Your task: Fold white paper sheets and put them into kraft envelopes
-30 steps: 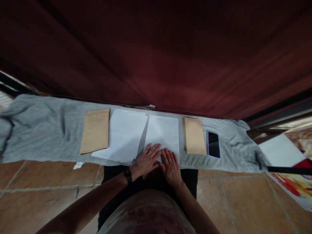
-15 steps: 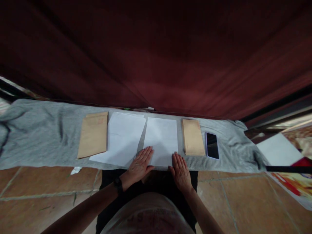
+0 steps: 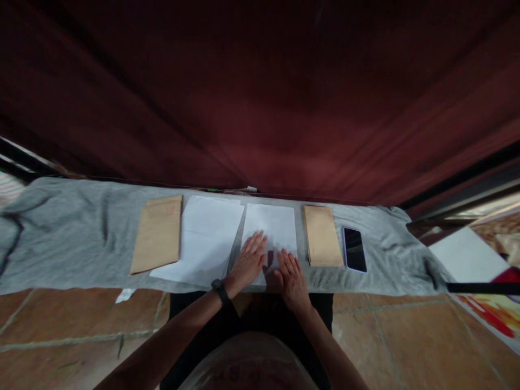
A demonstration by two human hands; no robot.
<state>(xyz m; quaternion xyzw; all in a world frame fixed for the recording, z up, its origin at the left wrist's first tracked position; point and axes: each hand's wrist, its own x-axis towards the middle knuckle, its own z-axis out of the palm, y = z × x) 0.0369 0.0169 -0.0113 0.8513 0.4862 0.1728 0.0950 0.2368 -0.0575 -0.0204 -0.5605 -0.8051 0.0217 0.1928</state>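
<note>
at left on the rumpled grey cloth (image 3: pixel 81 238), brown paper envelopes (image 3: pixel 157 241) with a faint reddish mark (image 3: pixel 170 212), too small to read, overlap smooth white sheets (image 3: pixel 211 230). next, the left hand (image 3: pixel 248 261), fingers straight and nearly together, lies over the lower left of a flat white rectangular paper (image 3: pixel 272 219), and the right hand (image 3: pixel 291 281), fingers slightly spread, over its lower right; firm contact cannot be told. farther right are narrower brown envelopes (image 3: pixel 324 235) and a lilac-edged phone (image 3: pixel 355 249).

Paper (image 3: pixel 270 219), envelopes (image 3: pixel 157 235), phone (image 3: pixel 355 249) on grey cloth (image 3: pixel 77 238)

Phone (image 3: pixel 355 249) on grey cloth (image 3: pixel 73 238), tiled floor (image 3: pixel 414 336) below
</note>
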